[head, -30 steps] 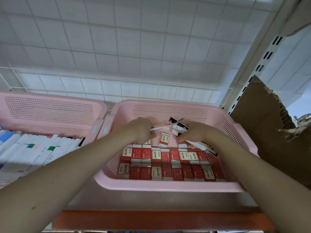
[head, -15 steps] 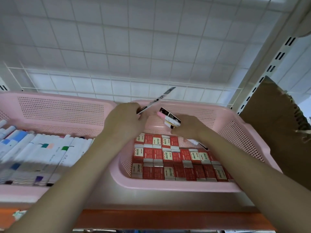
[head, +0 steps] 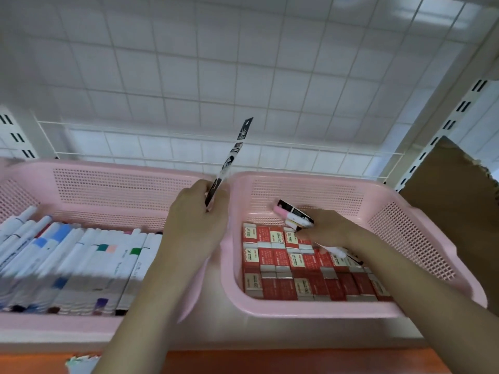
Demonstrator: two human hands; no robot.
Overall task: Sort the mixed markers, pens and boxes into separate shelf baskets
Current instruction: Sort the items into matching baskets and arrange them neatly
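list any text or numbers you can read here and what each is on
"2B": cream labels on the small red boxes in the right pink plastic basket; smaller print there is blurred.
Slim black-and-white pen in left hand: print unreadable.
White markers in the left basket: print too blurred.

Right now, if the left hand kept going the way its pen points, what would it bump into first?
The left hand aims its pen up and back. It would probably meet the white wire rail first, then the tiled wall; depth is unclear.

White shelf (head: 243, 344), orange front edge, carries two pink baskets side by side: left (head: 121, 184), right (head: 310, 310)
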